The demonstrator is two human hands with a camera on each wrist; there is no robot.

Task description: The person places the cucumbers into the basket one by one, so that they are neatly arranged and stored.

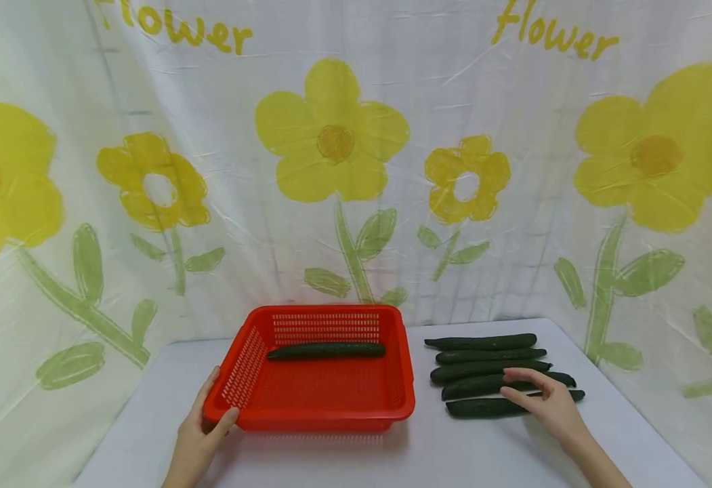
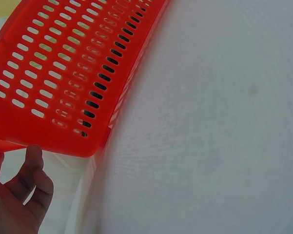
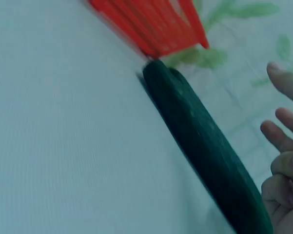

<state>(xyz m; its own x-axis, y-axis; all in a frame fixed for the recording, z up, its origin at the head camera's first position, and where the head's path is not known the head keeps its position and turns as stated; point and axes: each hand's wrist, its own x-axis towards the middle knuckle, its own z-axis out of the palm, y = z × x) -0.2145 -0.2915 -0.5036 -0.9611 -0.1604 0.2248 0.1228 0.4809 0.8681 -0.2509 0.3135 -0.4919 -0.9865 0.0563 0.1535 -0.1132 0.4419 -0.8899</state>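
My left hand [image 1: 198, 434] holds the near left corner of a red plastic basket [image 1: 313, 415], its thumb on the rim. In the left wrist view its curled fingers [image 2: 33, 158] meet the rim below the slotted wall. One dark green cucumber [image 1: 331, 350] lies across the basket's far part. Several more cucumbers lie side by side on the table, right of the basket. Over the nearest ones hovers my right hand [image 1: 545, 405], thumb and forefinger apart, gripping nothing. The right wrist view shows the front cucumber [image 3: 200, 131] lying beside that hand [image 3: 285, 178], with a gap between.
A white-covered table [image 1: 453, 454] bears the basket and cucumbers. Behind it hangs a white curtain [image 1: 234, 203] with painted yellow flowers, close to the table's back edge. Bare tabletop lies between the basket and the cucumber row, and in front of both.
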